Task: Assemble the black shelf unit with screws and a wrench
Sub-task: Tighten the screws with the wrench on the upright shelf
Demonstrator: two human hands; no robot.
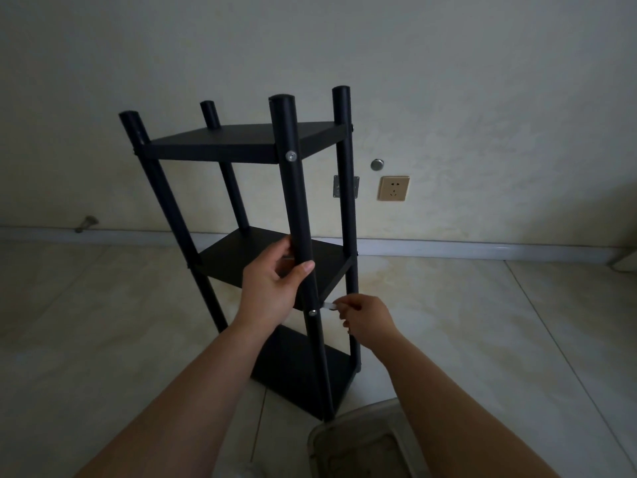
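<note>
Two hands: left (272, 281) grips shelf unit (296, 201) post, right (368, 317) pinches wrench (329, 306); no readable writing

- No writing, label, brand mark, number or sign can be read anywhere in the head view.
- The wall socket (393, 188) shows only its plug holes, with no lettering that can be made out.
- The black shelf unit (241, 143) bears no legible marking.
</note>
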